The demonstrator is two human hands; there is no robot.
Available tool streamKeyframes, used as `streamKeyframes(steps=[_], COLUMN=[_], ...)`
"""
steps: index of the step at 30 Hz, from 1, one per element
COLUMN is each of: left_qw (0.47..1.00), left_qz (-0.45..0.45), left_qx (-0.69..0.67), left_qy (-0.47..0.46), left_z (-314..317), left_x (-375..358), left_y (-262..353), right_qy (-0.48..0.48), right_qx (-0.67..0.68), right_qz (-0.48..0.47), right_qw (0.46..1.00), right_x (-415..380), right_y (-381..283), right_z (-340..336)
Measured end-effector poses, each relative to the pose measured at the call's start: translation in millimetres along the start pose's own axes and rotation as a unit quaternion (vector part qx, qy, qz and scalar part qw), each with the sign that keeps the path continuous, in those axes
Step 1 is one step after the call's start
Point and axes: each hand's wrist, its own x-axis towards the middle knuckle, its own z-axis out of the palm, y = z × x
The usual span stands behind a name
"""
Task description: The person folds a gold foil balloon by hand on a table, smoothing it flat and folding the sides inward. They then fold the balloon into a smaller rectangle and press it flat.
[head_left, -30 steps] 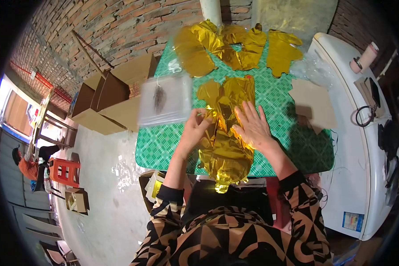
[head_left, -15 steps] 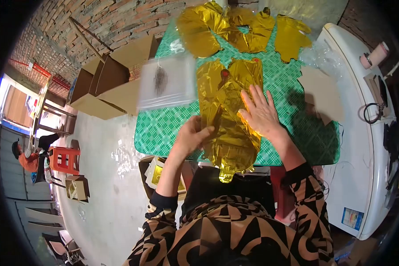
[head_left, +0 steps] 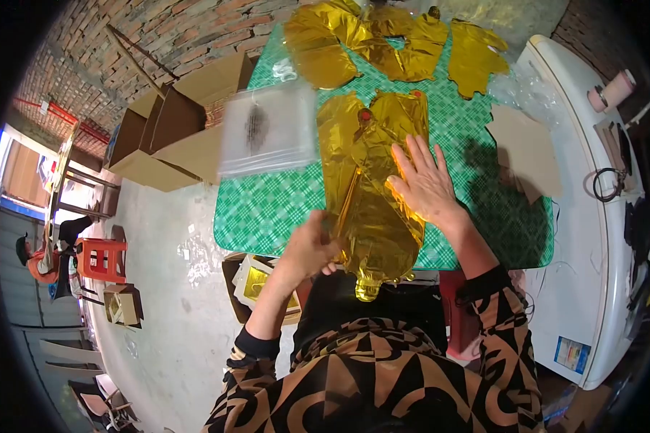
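Note:
A flat, uninflated gold foil balloon (head_left: 383, 238) lies lengthwise on the green checked tablecloth (head_left: 267, 209), its narrow end hanging over the near edge. Small red spots show near its far end. My right hand (head_left: 426, 184) rests flat on the balloon's right side, fingers stretched out. Beside the balloon's lower left edge is my left hand (head_left: 307, 249), its fingers bent and smeared by motion. Whether it grips the foil is not clear. More gold foil balloons (head_left: 393, 47) lie at the far end of the table, with a separate gold foil piece (head_left: 477, 58) to their right.
Clear plastic bags (head_left: 267, 133) lie at the table's left, beside open cardboard boxes (head_left: 173, 144). At right are a torn cardboard piece (head_left: 523, 148) and a white appliance (head_left: 578, 289). Below the table's edge sits a box (head_left: 256, 281). A person (head_left: 42, 260) is far left by a red stool (head_left: 102, 258).
My left hand has shifted down and slightly left along the balloon's edge, and a crease shows in the foil there. My right hand stays flat in nearly the same place.

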Motion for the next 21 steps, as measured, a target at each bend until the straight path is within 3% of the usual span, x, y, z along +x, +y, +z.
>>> streamKeyframes(steps=[1, 4, 5, 8, 10, 12, 16, 17, 21], left_qw=[0.999, 0.949, 0.975, 0.976, 0.988, 0.969, 0.884, 0.905, 0.874], left_qz=[-0.018, 0.22, 0.114, 0.214, 0.108, 0.153, 0.194, 0.216, 0.197], left_qx=[0.03, 0.203, 0.18, 0.002, -0.108, -0.196, -0.413, -0.357, -0.416], left_qy=[0.008, 0.095, 0.067, 0.027, -0.021, -0.004, -0.104, -0.082, -0.154], left_z=[3, 9, 2, -11, -21, -16, 0, 3, 4], left_x=[-4, 2, 7, 56, 64, 82, 98, 110, 122], left_y=[4, -9, -7, -22, 6, 14, 35, 30, 42], right_qy=[-0.003, -0.006, -0.006, -0.011, -0.01, -0.014, -0.029, -0.031, -0.044], right_qx=[0.001, -0.008, -0.013, -0.006, -0.01, -0.013, -0.013, -0.016, -0.013], right_qz=[0.0, 0.002, 0.004, 0.006, 0.003, 0.005, 0.008, 0.009, 0.011], right_qw=[1.0, 1.0, 1.0, 1.0, 1.0, 1.0, 0.999, 0.999, 0.999], right_x=[0, 1, 0, 0, 0, 0, 0, 0, 0], right_y=[0, -1, -1, -2, -1, -1, -3, -3, -5], right_z=[-2, -1, 0, -2, 0, -2, -6, -7, -11])
